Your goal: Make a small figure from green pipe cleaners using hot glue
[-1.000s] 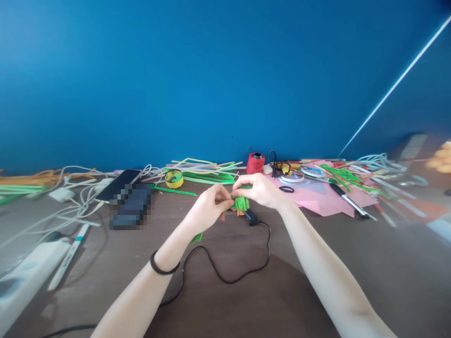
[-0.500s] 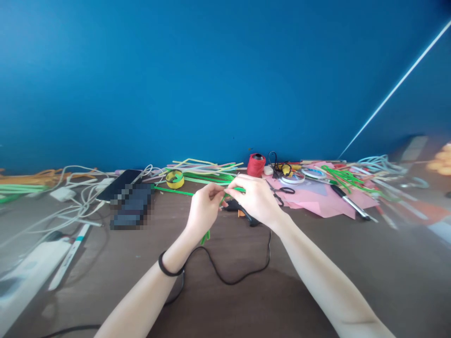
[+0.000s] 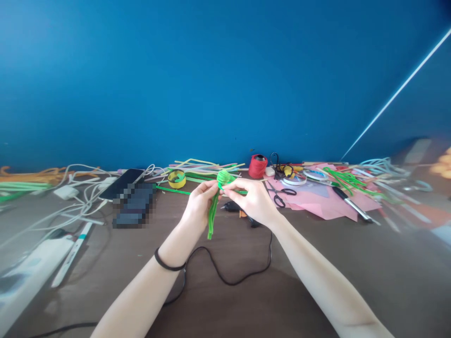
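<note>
Between my hands is a bundle of green pipe cleaners (image 3: 212, 218), with a rounded, wound head at the top and straight ends hanging down. My left hand (image 3: 199, 203) is closed around the bundle just under the head. From the other side, the fingertips of my right hand (image 3: 248, 197) pinch the green pipe cleaners at the base of the head. Under my right hand lies a black glue gun (image 3: 231, 206), partly covered by it. Scissors with black handles (image 3: 280, 197) rest just beyond that hand.
Along the blue wall lie a yellow tape roll (image 3: 176, 179), a red spool (image 3: 258, 166), loose pipe cleaners and pink sheets (image 3: 324, 206). Phones (image 3: 121, 184) and white cables (image 3: 77, 206) are at left, beside a white power strip (image 3: 33, 265). A black cord (image 3: 232, 283) curves across the table in front.
The bundle has turned and come up, so its rounded green head now shows above my fingers and its ends hang lower. Both hands stay together at nearly the same place.
</note>
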Motion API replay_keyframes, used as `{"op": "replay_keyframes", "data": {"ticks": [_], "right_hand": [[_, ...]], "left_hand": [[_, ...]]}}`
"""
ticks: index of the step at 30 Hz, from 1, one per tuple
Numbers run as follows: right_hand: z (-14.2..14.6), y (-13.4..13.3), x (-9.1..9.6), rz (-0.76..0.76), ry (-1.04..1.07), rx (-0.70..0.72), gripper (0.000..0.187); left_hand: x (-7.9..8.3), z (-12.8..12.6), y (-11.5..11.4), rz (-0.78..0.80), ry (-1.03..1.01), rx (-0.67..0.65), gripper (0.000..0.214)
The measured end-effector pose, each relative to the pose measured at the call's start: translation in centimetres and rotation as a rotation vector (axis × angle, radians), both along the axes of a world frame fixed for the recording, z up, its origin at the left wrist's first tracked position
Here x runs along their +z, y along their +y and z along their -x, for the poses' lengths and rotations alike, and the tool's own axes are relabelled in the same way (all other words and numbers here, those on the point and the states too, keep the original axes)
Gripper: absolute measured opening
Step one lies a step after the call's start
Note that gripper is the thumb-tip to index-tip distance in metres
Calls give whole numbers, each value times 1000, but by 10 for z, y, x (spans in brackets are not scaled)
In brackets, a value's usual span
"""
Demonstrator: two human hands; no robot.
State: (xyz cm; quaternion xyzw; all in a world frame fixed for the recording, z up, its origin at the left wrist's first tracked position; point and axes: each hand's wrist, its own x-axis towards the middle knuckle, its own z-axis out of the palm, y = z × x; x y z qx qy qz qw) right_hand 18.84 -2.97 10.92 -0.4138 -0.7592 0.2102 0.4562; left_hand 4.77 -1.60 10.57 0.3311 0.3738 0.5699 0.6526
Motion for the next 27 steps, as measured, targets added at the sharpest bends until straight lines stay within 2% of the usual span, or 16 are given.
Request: {"op": "replay_keyframes", "data": {"ticks": [6,14,19,24,27], "right_hand": [[-7,5,-1,100,-23,5,14],[-9,3,1,290,37,191,14],[-9,2,0,338,100,272,20],[-8,5,0,347,172,223,14],[-9,11,-4,407,230,210,18]], "left_hand": [[-1,2,1,-72,3,-65,9],[-1,-2,-2,-67,23,-60,20],[-2,-1,-1,-29,50,-33,19],[0,0,0,3,55,6,10],[1,1,2,51,-6,-5,6]]}}
